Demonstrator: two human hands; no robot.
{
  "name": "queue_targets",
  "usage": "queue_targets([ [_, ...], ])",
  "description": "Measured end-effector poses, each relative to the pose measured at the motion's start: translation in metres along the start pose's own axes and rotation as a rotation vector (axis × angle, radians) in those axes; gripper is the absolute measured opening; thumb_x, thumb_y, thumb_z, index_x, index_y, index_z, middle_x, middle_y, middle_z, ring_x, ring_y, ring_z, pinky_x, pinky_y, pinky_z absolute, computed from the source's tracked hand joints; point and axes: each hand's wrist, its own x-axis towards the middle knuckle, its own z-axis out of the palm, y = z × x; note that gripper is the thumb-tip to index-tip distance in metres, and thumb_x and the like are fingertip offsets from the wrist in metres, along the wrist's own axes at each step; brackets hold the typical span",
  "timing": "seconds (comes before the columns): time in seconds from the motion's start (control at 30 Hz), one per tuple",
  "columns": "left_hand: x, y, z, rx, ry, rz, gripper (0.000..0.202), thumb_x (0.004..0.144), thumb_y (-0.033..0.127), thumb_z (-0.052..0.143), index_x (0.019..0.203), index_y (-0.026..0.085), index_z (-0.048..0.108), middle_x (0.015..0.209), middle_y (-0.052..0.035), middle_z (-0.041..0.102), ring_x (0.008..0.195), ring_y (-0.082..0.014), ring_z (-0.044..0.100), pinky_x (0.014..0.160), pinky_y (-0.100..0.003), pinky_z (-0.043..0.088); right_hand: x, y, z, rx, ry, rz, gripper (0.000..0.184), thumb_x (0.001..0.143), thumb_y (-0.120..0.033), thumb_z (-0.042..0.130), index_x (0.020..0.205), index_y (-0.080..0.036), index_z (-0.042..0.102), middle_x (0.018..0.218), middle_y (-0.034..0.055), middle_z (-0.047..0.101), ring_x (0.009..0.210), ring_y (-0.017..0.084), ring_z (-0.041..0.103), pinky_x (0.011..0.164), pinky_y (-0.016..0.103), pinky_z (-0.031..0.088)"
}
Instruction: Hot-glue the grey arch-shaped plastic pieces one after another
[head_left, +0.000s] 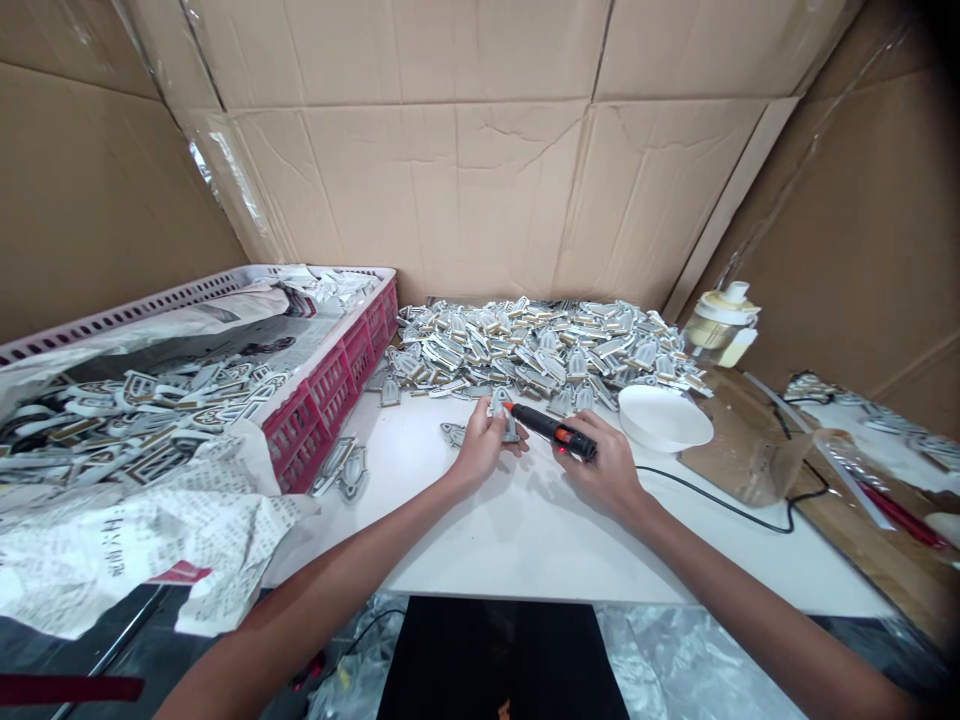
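Observation:
My left hand is closed around a small grey-white moulded piece, held upright above the white table. In my right hand is a black and orange pen-shaped electric tool with a red light on its side. Its orange tip meets or nearly meets the piece; I cannot tell if they touch. Another loose piece lies on the table just left of my left hand. Behind both hands spreads a large heap of similar pieces.
At left stands a pink plastic crate lined with newspaper, full of similar pieces. A few pieces lie beside it. To the right are a white bowl, a clear lidded bottle and a black cable. Cardboard walls enclose the table.

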Motion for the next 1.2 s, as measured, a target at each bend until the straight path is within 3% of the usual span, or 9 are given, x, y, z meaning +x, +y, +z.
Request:
queue_targets([
  [0.37, -0.0006, -0.0029, -0.0014, 0.05, -0.012, 0.063, 0.044, 0.074, 0.056, 0.055, 0.091, 0.019, 0.037, 0.061, 0.0017, 0.058, 0.05, -0.012, 0.057, 0.046, -0.023, 0.045, -0.0003, -0.0006, 0.0012, -0.003, -0.061, 0.012, 0.002, 0.07, -0.022, 0.053, 0.07, -0.02, 0.054, 0.075, 0.0013, 0.052, 0.062, 0.014, 0.049, 0.058, 0.025, 0.035],
  [0.87, -0.0015, -0.0041, -0.0002, 0.054, -0.006, 0.055, 0.044, 0.074, 0.054, 0.055, 0.092, 0.019, 0.037, 0.059, 0.003, 0.057, 0.047, -0.0118, 0.056, 0.044, -0.023, 0.043, -0.0012, 0.0023, 0.0025, 0.119, -0.033, 0.018, 0.011, 0.075, -0.023, 0.053, 0.066, -0.019, 0.047, 0.069, -0.0016, 0.043, 0.061, 0.012, 0.045, 0.057, 0.024, 0.033],
  [1.2, -0.0015, -0.0035, -0.0004, 0.045, -0.011, 0.044, 0.047, 0.072, 0.057, 0.056, 0.091, 0.019, 0.036, 0.059, 0.0026, 0.057, 0.047, -0.0119, 0.056, 0.044, -0.023, 0.042, -0.0005, 0.0027, 0.0027, 0.17, -0.006, 0.035, 0.009, 0.072, -0.022, 0.055, 0.068, -0.019, 0.048, 0.067, -0.0022, 0.046, 0.059, 0.012, 0.045, 0.055, 0.023, 0.033],
])
